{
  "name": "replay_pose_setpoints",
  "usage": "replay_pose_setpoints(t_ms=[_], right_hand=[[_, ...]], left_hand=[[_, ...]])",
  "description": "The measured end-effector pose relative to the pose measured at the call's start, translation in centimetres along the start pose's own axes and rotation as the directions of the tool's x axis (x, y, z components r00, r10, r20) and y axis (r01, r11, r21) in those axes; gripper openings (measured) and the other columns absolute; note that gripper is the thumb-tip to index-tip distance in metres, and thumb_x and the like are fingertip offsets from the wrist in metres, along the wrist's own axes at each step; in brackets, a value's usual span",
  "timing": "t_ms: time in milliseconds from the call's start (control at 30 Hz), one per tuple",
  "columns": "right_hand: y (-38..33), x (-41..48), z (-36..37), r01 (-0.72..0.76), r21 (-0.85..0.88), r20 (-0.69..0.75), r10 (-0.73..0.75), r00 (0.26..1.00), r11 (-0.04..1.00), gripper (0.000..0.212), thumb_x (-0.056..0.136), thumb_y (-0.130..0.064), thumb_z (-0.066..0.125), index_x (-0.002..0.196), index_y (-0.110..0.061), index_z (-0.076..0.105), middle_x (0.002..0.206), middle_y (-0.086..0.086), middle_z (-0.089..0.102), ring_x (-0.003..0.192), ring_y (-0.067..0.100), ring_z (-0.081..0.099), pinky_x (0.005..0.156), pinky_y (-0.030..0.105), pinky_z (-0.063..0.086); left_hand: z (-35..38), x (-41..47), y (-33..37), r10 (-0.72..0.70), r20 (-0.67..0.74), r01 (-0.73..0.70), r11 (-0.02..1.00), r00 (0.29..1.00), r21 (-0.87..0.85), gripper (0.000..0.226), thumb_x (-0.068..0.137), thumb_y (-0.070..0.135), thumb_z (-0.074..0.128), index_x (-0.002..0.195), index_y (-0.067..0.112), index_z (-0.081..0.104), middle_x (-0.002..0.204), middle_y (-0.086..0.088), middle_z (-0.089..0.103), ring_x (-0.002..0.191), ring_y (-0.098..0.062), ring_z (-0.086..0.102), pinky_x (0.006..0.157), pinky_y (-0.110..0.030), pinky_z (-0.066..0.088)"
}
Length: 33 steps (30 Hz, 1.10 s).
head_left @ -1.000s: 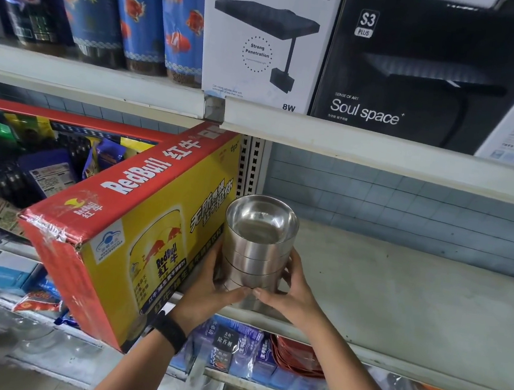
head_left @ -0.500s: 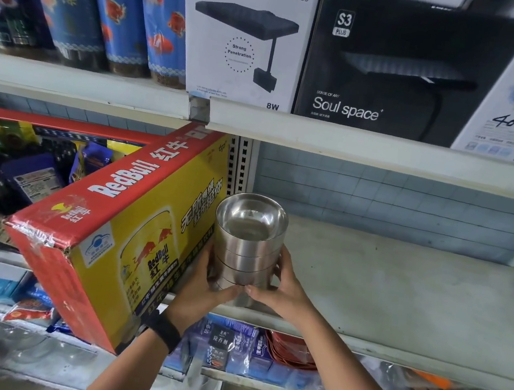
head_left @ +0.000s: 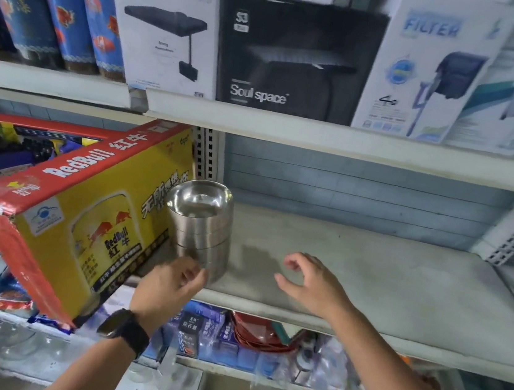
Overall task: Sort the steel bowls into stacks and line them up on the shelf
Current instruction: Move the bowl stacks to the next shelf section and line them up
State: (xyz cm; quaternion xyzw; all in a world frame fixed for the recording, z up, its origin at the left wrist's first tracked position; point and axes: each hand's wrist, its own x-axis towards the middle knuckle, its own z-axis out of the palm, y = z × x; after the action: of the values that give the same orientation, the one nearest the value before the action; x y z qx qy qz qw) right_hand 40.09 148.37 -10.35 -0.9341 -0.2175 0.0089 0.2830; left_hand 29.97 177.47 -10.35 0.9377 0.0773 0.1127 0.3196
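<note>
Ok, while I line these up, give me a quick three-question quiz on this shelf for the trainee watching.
1. True or false: the stack of steel bowls stands upright on the shelf.
2. What sits right beside the stack on its left? A) a Red Bull carton B) a plastic bucket C) a second bowl stack
3. Short answer: which hand is plainly apart from the stack and holds nothing?

Key: 1 true; 2 A; 3 the right hand.
</note>
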Motion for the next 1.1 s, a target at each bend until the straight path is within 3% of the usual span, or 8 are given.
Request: replay_pose_setpoints(t_ms=[167, 400, 500, 567, 700, 900, 1000, 1100], right_hand=[[4.2, -3.7, -4.9, 0.012, -0.187, -0.060, -0.023, 0.998, 0.982, 0.060, 0.077, -0.073, 0.037, 0.096, -0.022, 0.061, 0.091, -0.015, 0.057, 0.096, 0.012, 0.056, 0.080, 0.033, 0.048], [10.0, -9.1, -11.7, -0.115, -0.314, -0.125, 0.079, 0.989, 0.942, 0.069, 0.074, -0.076, 0.028, 0.100, -0.020, 0.060, 0.096, -0.010, 0.060, 0.100, 0.012, 0.054, 0.080, 0.032, 0.047], [12.2, -11.1, -14.3, -0.176, -0.343, -0.161, 0.126, 0.979, 0.923, 0.059, 0.081, -0.072, 0.039, 0.099, -0.020, 0.059, 0.095, -0.008, 0.060, 0.098, 0.014, 0.055, 0.080, 0.032, 0.046], [13.4, -12.3, -15.7, -0.227, -0.354, -0.182, 0.172, 0.968, 0.907, 0.054, 0.084, -0.069, 0.044, 0.100, -0.019, 0.059, 0.094, -0.010, 0.057, 0.099, 0.014, 0.055, 0.080, 0.033, 0.047], [15.9, -14.3, -17.7, -0.325, -0.373, -0.259, 0.239, 0.936, 0.869, 0.069, 0.074, -0.076, 0.028, 0.099, -0.020, 0.059, 0.088, -0.015, 0.048, 0.096, 0.014, 0.056, 0.074, 0.030, 0.041], [19.4, -17.2, -21.1, -0.473, -0.403, -0.345, 0.349, 0.872, 0.784, 0.047, 0.091, -0.063, 0.052, 0.109, -0.020, 0.061, 0.102, -0.009, 0.060, 0.105, 0.014, 0.055, 0.082, 0.029, 0.042], [20.6, -18.4, -22.8, -0.567, -0.413, -0.375, 0.434, 0.819, 0.712, 0.050, 0.092, -0.065, 0.049, 0.116, -0.023, 0.060, 0.111, -0.006, 0.063, 0.107, 0.015, 0.058, 0.084, 0.031, 0.047], [21.6, -19.9, -23.9, -0.637, -0.400, -0.414, 0.490, 0.767, 0.660, 0.052, 0.092, -0.068, 0.046, 0.117, -0.025, 0.060, 0.106, -0.007, 0.062, 0.103, 0.016, 0.058, 0.079, 0.030, 0.046]], left_hand=[[4.8, 1.2, 6.3, 0.143, 0.092, -0.155, 0.978, 0.985, 0.141, 0.062, 0.076, 0.085, 0.034, 0.098, 0.035, 0.064, 0.091, 0.021, 0.067, 0.078, -0.001, 0.065, 0.073, -0.029, 0.057], [11.2, 3.1, 16.5, 0.282, 0.160, -0.310, 0.932, 0.946, 0.187, 0.057, 0.075, 0.078, 0.046, 0.109, 0.035, 0.063, 0.103, 0.017, 0.065, 0.092, -0.010, 0.065, 0.078, -0.031, 0.055], [13.1, 4.0, 19.7, 0.351, 0.215, -0.393, 0.896, 0.911, 0.205, 0.056, 0.081, 0.076, 0.048, 0.115, 0.033, 0.061, 0.108, 0.015, 0.064, 0.094, -0.010, 0.062, 0.079, -0.030, 0.055], [14.4, 4.7, 21.5, 0.381, 0.254, -0.434, 0.878, 0.889, 0.201, 0.062, 0.081, 0.079, 0.043, 0.119, 0.033, 0.059, 0.112, 0.014, 0.063, 0.096, -0.010, 0.062, 0.081, -0.032, 0.056], [17.4, 6.2, 24.8, 0.445, 0.348, -0.527, 0.829, 0.825, 0.189, 0.063, 0.084, 0.079, 0.041, 0.121, 0.031, 0.058, 0.115, 0.013, 0.063, 0.100, -0.011, 0.060, 0.085, -0.031, 0.053], [21.9, 9.2, 30.2, 0.546, 0.407, -0.639, 0.757, 0.733, 0.137, 0.066, 0.080, 0.083, 0.037, 0.115, 0.032, 0.061, 0.108, 0.014, 0.064, 0.099, -0.012, 0.060, 0.084, -0.028, 0.048], [24.1, 10.1, 33.0, 0.603, 0.410, -0.680, 0.731, 0.685, 0.061, 0.073, 0.073, 0.087, 0.030, 0.112, 0.034, 0.062, 0.104, 0.016, 0.063, 0.097, -0.011, 0.060, 0.082, -0.028, 0.048], [26.1, 10.8, 35.5, 0.648, 0.423, -0.709, 0.705, 0.634, -0.017, 0.077, 0.069, 0.087, 0.029, 0.114, 0.034, 0.062, 0.105, 0.016, 0.063, 0.097, -0.011, 0.061, 0.083, -0.028, 0.049]])
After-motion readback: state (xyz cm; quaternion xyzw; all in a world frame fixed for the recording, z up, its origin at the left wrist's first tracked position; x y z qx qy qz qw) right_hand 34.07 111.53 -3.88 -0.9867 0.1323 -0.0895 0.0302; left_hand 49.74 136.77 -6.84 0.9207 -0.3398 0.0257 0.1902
